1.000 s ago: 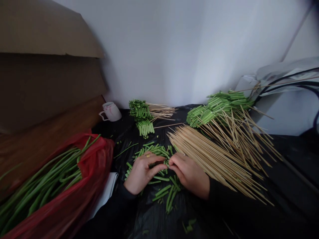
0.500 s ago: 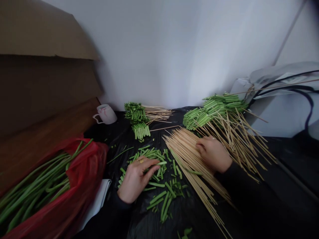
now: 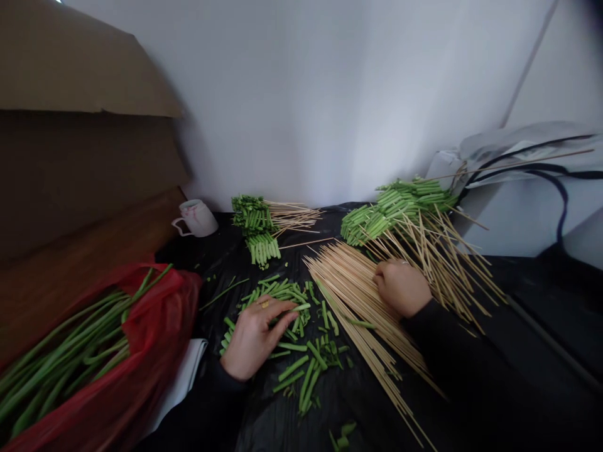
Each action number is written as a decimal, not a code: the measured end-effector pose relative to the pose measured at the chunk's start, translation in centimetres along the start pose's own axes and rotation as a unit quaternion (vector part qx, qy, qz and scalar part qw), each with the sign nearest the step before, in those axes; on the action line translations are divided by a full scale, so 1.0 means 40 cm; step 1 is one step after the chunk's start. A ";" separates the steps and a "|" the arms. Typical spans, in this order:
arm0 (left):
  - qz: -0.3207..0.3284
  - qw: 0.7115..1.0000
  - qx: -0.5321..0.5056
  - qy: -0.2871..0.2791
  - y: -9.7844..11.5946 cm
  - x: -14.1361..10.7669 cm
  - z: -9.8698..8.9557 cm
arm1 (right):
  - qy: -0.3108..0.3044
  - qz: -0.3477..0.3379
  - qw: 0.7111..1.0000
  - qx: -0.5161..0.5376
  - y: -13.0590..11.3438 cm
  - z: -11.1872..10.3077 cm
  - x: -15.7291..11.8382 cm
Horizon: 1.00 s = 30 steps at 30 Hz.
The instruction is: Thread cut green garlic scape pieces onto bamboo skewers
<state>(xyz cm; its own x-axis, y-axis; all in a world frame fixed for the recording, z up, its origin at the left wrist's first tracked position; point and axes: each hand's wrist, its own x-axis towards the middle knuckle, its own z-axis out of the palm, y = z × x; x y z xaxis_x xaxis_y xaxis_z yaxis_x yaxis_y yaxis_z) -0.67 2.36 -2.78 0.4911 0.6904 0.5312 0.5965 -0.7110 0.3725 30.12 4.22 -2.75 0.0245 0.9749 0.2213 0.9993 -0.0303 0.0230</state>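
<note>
Between the thumb and forefinger of my left hand (image 3: pixel 257 333) is a short green stem piece (image 3: pixel 301 307), held above a loose pile of cut green pieces (image 3: pixel 282 290). My right hand (image 3: pixel 402 287) rests on the right side of a spread of bare wooden skewers (image 3: pixel 351 276); its fingers are bent together, and whatever they may pinch is hidden. Beyond it lie skewers threaded with green stem pieces (image 3: pixel 400 204), stacked in rows. A smaller stack of threaded greens (image 3: pixel 254 216) lies at the back, its sticks pointing right.
A red plastic bag (image 3: pixel 181 307) of long green stems stands at the left. Behind it are a cardboard box (image 3: pixel 89 150) and a white mug (image 3: pixel 198 218). White bags with black straps (image 3: pixel 504 157) sit at the back right, near the wall.
The whole view has shifted slightly. My left hand keeps its pinch on the stem piece, and my right hand has barely moved over the skewers, its fingers slightly more tucked in.
</note>
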 end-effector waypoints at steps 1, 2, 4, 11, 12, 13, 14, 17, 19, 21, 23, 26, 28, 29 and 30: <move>0.001 1.000 0.000 -0.001 0.000 0.000 0.001 | -0.004 0.006 1.000 0.000 0.001 0.001 0.001; 0.001 1.000 -0.002 -0.001 0.000 0.000 0.001 | -0.008 0.011 1.000 0.001 0.002 0.002 0.002; -0.002 1.000 -0.006 -0.002 -0.001 0.000 0.002 | -0.013 0.020 1.000 0.002 0.002 0.003 0.003; -0.017 1.000 -0.016 -0.004 -0.005 -0.001 0.006 | -0.028 0.026 0.999 0.024 0.001 -0.005 0.003; -0.018 1.000 -0.016 -0.004 -0.006 -0.002 0.007 | -0.030 0.023 0.999 0.027 0.001 -0.005 0.003; -0.018 1.000 -0.016 -0.006 -0.006 -0.003 0.008 | -0.031 0.022 0.999 0.029 0.001 -0.004 0.003; -0.018 1.000 -0.016 -0.006 -0.007 -0.003 0.009 | -0.033 0.020 0.999 0.030 0.001 -0.003 0.002; -0.020 1.000 -0.015 -0.006 -0.009 -0.004 0.009 | -0.038 0.016 0.998 0.036 0.000 0.001 0.003; -0.021 1.000 -0.014 -0.004 -0.008 -0.003 0.008 | -0.039 0.015 0.998 0.042 -0.001 0.002 0.003; -0.018 1.000 -0.014 -0.002 -0.007 -0.002 0.006 | -0.039 0.013 0.998 0.050 -0.001 0.002 0.003; -0.013 1.000 -0.015 -0.003 -0.004 -0.002 0.003 | -0.037 0.010 0.997 0.059 -0.001 0.000 0.003; -0.009 1.000 -0.018 -0.001 -0.001 -0.002 -0.001 | -0.032 0.003 0.997 0.074 0.001 0.000 0.002; -0.012 1.000 -0.016 0.008 0.001 -0.001 -0.003 | -0.026 -0.001 0.996 0.079 0.002 0.002 0.000; -0.012 1.000 -0.015 0.013 0.001 -0.001 -0.004 | -0.023 -0.002 0.996 0.081 0.001 0.002 0.000; -0.013 1.000 -0.014 0.018 0.000 -0.001 -0.004 | -0.018 -0.003 0.996 0.083 0.001 0.003 -0.002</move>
<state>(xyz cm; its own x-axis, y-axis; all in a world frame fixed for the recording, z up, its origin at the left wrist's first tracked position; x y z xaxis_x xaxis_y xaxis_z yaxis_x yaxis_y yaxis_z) -0.78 2.31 -2.67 0.4515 0.7044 0.5477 0.5905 -0.6960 0.4085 30.16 4.18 -2.87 0.0164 0.9825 0.1856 0.9905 0.0094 -0.1375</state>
